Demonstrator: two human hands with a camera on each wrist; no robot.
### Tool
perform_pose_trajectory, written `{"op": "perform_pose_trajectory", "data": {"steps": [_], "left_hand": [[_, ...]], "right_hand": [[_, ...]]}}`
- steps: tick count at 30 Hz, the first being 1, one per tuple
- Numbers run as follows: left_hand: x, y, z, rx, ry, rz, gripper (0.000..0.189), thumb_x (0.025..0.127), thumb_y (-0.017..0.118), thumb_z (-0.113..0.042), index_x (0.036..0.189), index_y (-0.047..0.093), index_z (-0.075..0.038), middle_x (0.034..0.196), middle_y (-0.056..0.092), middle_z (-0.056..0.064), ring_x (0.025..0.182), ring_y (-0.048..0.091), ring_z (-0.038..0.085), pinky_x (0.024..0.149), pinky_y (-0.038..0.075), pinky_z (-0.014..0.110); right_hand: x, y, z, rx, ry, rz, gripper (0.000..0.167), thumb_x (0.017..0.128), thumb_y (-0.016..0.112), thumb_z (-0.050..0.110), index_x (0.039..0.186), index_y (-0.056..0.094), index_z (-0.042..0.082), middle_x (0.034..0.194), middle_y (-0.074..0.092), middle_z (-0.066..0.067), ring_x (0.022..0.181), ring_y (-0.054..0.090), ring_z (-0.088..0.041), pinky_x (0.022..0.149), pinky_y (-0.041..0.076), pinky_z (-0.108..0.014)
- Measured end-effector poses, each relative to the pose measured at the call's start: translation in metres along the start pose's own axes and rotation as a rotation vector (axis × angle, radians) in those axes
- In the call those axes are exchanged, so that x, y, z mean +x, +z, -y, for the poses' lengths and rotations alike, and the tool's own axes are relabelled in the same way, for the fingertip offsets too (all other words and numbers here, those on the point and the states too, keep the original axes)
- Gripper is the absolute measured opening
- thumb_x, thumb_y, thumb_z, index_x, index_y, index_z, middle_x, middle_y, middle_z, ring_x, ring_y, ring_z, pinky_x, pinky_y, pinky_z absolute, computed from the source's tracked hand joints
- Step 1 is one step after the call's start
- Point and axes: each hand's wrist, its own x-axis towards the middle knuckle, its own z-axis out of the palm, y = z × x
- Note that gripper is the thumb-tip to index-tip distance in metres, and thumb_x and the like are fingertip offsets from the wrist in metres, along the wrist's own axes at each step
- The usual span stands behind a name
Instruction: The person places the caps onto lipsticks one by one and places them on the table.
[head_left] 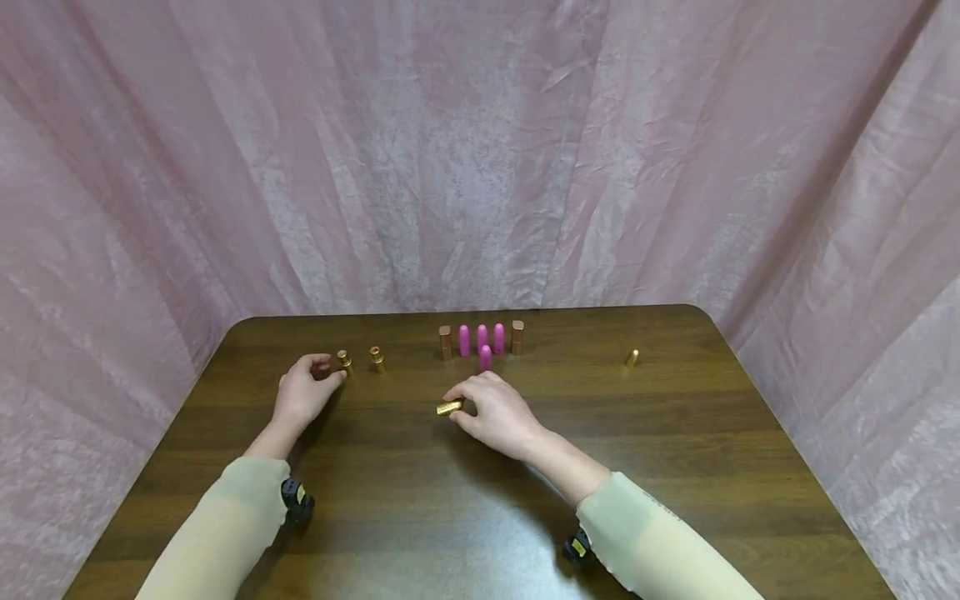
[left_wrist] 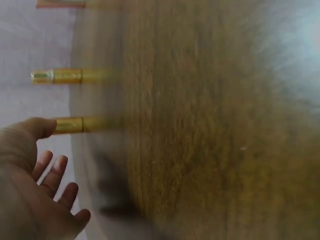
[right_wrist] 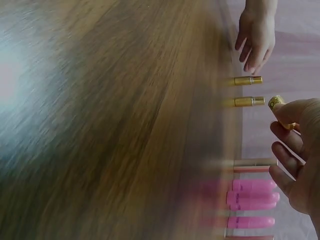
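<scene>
My right hand [head_left: 501, 417] pinches a gold lipstick tube [head_left: 448, 408] between thumb and fingers, tilted nearly level above the table. The same tube [right_wrist: 274, 102] shows in the right wrist view, partly hidden by the thumb. My left hand [head_left: 303, 393] is beside an upright gold lipstick tube [head_left: 345, 361], its thumb near or against it and its fingers loosely bent. In the left wrist view the thumb overlaps that tube [left_wrist: 69, 125]; whether they touch I cannot tell. Just right of it stands a similar gold tube [head_left: 377, 359].
Several pink bullet-shaped tubes [head_left: 482, 339] stand at the back middle, between two copper-coloured tubes [head_left: 446, 342]. A small gold tube [head_left: 632, 358] is at the right on the brown wooden table [head_left: 420, 517]. Pink curtains [head_left: 450, 167] hang behind the table and at its sides.
</scene>
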Motion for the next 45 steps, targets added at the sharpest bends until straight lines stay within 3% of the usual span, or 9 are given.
{"op": "perform_pose_trajectory", "data": {"steps": [2, 9, 16, 24, 34, 45], "left_hand": [[0.005, 0.003, 0.001, 0.013, 0.009, -0.004, 0.054, 0.097, 0.07, -0.027, 0.137, 0.055, 0.006, 0.131, 0.061, 0.027, 0.127, 0.048, 0.046, 0.114, 0.023, 0.058], [0.01, 0.012, 0.002, 0.059, 0.043, -0.018, 0.047, 0.095, 0.073, -0.024, 0.128, 0.061, 0.007, 0.128, 0.063, 0.028, 0.123, 0.054, 0.045, 0.117, 0.02, 0.055], [0.011, 0.017, 0.003, 0.108, 0.007, -0.027, 0.048, 0.095, 0.073, -0.028, 0.127, 0.063, 0.005, 0.132, 0.062, 0.027, 0.133, 0.04, 0.051, 0.114, 0.025, 0.058], [0.011, 0.021, 0.002, 0.117, 0.009, -0.037, 0.045, 0.097, 0.07, -0.028, 0.127, 0.063, 0.006, 0.132, 0.061, 0.028, 0.134, 0.038, 0.052, 0.114, 0.024, 0.059], [0.01, 0.017, 0.009, 0.054, -0.033, -0.057, 0.038, 0.097, 0.07, -0.026, 0.123, 0.063, 0.0, 0.127, 0.064, 0.024, 0.127, 0.047, 0.048, 0.104, 0.038, 0.058], [-0.005, -0.001, 0.004, 0.107, 0.153, -0.05, 0.031, 0.095, 0.071, -0.023, 0.119, 0.067, -0.004, 0.12, 0.068, 0.019, 0.114, 0.052, 0.04, 0.092, 0.043, 0.057]], "right_hand": [[0.003, 0.002, 0.002, -0.009, -0.001, 0.001, 0.023, 0.092, 0.078, 0.023, 0.114, 0.075, 0.019, 0.113, 0.072, 0.009, 0.107, 0.059, -0.012, 0.094, 0.048, -0.032], [0.007, 0.007, 0.004, -0.007, -0.005, 0.012, 0.023, 0.092, 0.078, 0.023, 0.114, 0.075, 0.019, 0.113, 0.072, 0.009, 0.107, 0.06, -0.013, 0.095, 0.048, -0.031], [0.005, 0.007, 0.002, -0.016, -0.008, 0.004, 0.023, 0.09, 0.079, 0.022, 0.113, 0.076, 0.018, 0.11, 0.073, 0.008, 0.104, 0.06, -0.013, 0.093, 0.049, -0.031], [0.004, 0.007, 0.0, -0.028, -0.008, 0.007, 0.022, 0.09, 0.079, 0.023, 0.112, 0.076, 0.019, 0.11, 0.073, 0.008, 0.102, 0.06, -0.013, 0.092, 0.049, -0.03], [-0.002, 0.006, -0.007, -0.023, 0.004, -0.005, 0.023, 0.09, 0.079, 0.023, 0.113, 0.076, 0.019, 0.113, 0.073, 0.008, 0.106, 0.059, -0.013, 0.094, 0.048, -0.031], [-0.013, -0.007, -0.021, 0.006, 0.05, -0.031, 0.022, 0.09, 0.08, 0.022, 0.112, 0.076, 0.02, 0.112, 0.073, 0.011, 0.109, 0.059, -0.012, 0.095, 0.049, -0.034]]}}
